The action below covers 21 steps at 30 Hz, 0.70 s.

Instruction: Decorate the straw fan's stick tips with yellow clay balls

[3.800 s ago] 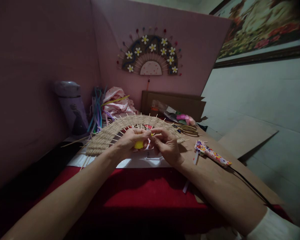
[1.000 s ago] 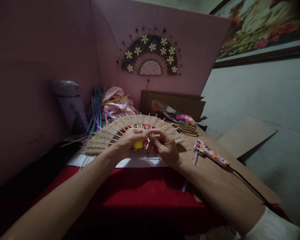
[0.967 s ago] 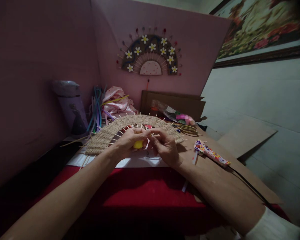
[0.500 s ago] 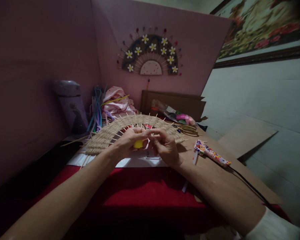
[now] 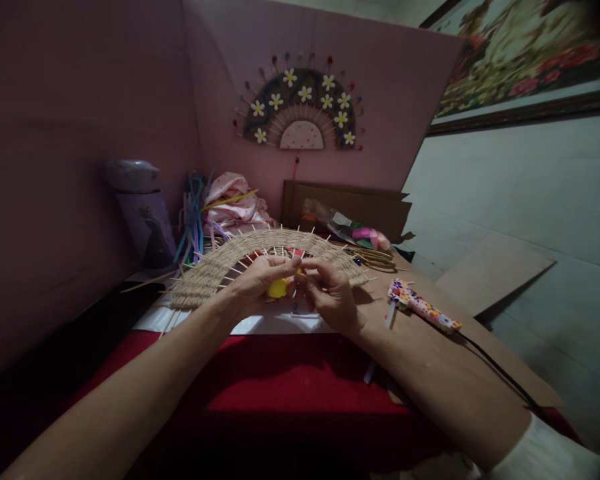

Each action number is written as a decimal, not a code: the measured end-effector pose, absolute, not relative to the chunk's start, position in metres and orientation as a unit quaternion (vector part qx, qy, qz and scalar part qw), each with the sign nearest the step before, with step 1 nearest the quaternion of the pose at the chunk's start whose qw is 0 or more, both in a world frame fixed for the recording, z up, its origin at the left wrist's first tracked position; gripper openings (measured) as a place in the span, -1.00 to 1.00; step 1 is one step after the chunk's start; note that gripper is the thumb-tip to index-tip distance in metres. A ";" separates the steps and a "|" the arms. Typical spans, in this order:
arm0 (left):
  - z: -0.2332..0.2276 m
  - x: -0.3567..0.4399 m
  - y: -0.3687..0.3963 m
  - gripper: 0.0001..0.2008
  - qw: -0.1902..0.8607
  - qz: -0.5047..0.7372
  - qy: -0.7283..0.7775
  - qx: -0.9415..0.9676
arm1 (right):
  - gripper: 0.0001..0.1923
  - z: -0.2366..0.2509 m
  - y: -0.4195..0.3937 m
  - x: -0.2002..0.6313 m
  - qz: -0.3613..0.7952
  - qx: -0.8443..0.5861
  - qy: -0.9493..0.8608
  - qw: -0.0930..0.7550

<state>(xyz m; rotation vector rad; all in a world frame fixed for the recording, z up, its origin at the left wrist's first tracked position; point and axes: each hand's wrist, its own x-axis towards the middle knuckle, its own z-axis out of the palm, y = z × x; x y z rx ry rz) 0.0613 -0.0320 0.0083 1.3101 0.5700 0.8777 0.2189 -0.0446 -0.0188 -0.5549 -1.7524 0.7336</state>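
1. Left hand [image 5: 263,277]: fingers closed round a yellow lump [image 5: 277,288], which bulges out below them. Rest of the lump hidden in the palm.
2. Right hand [image 5: 334,293]: fingers curled, thumb and forefinger close to the left fingertips. Cannot tell whether they are clamped on anything.
3. Small yellow bit [image 5: 299,271] shows where the two sets of fingertips meet; which hand grips it is unclear. Yellow lump sits lower, on the left-hand side.
4. Both hands are over a white sheet [image 5: 260,327], in front of a woven arch [image 5: 200,280]. Arch is straw-coloured, with thin pale sticks poking from its inner and outer edges; the hands hide part of its inner opening.
5. Red cloth [image 5: 280,380] covers the near side of the table, beneath the forearms.
6. Right side: flower-patterned glue gun [image 5: 423,308] on a brown board [image 5: 379,303], beside the right forearm, black cable [image 5: 500,363] trailing toward the near edge.
7. Back left: purple tumbler [image 5: 147,227], leaning in view; next to it fuzzy coloured stems [image 5: 195,213], then a pink spotted cloth [image 5: 237,207], crumpled.
8. Back right: brown cardboard [image 5: 360,201] standing against the pink wall, clear plastic bag [image 5: 337,222] before it.
9. On the pink wall: dark half-round ornament [image 5: 307,79] with white, yellow-centred flowers.
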 end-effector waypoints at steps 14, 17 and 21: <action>0.007 0.061 -0.031 -0.62 0.663 0.389 0.258 0.585 | -0.84 -0.019 -0.046 0.219 0.294 -0.218 -0.754 0.545; 0.006 0.061 -0.029 -0.65 0.664 0.392 0.250 0.586 | -0.85 -0.020 -0.045 0.219 0.293 -0.213 -0.758 0.542; 0.005 0.060 -0.028 -0.63 0.655 0.390 0.263 0.591 | -0.84 -0.021 -0.043 0.219 0.292 -0.205 -0.761 0.542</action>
